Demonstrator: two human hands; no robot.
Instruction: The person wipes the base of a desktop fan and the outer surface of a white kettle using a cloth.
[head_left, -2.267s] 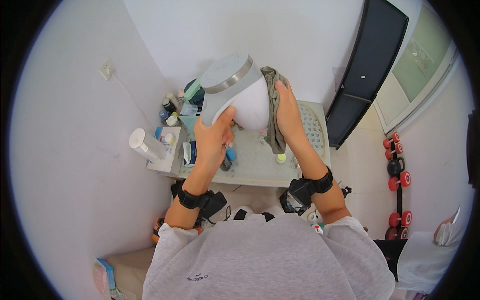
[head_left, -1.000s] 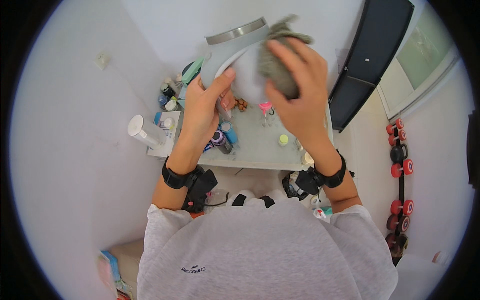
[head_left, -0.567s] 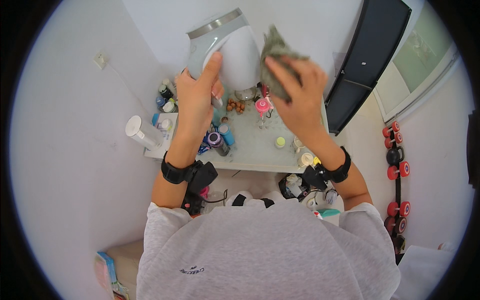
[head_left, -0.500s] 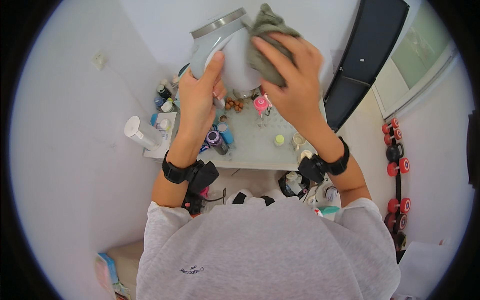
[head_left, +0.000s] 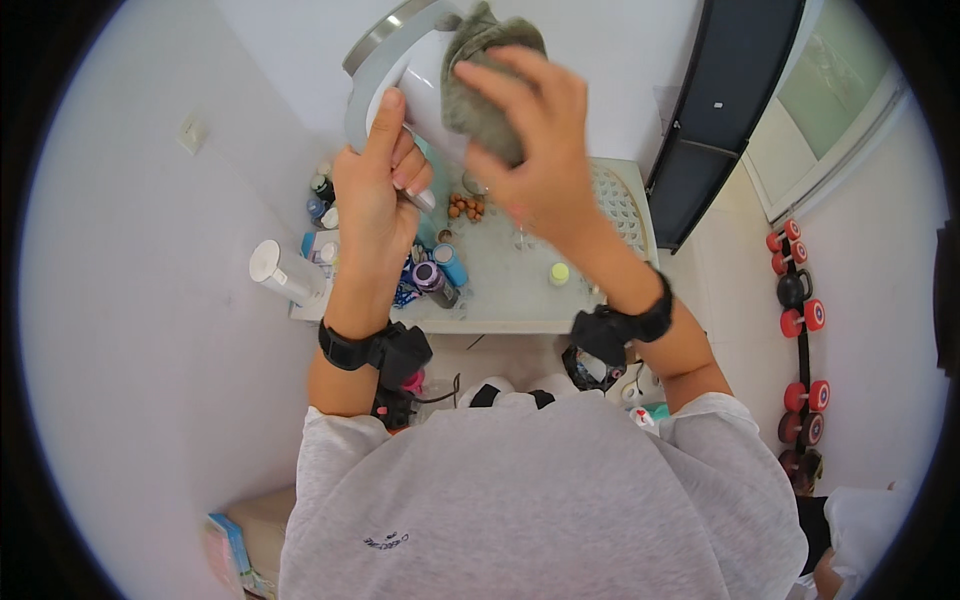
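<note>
White kettle (head_left: pixel 420 60) raised high above the counter (head_left: pixel 520 290), tilted. Left hand (head_left: pixel 375 195) grips it from its left side, thumb up along the grey handle. Right hand (head_left: pixel 535 150) clenched on a grey-green cloth (head_left: pixel 480 90), pressing it against the kettle's right wall. Below the kettle, on the counter: small bottles and jars (head_left: pixel 435 275), a cluster of brown nuts (head_left: pixel 465 207), white cylinder (head_left: pixel 285 272) at left edge.

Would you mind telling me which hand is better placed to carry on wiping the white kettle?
Probably the right hand: it presses the grey-green cloth against the white kettle, while the left hand is occupied gripping the kettle's handle side.
</note>
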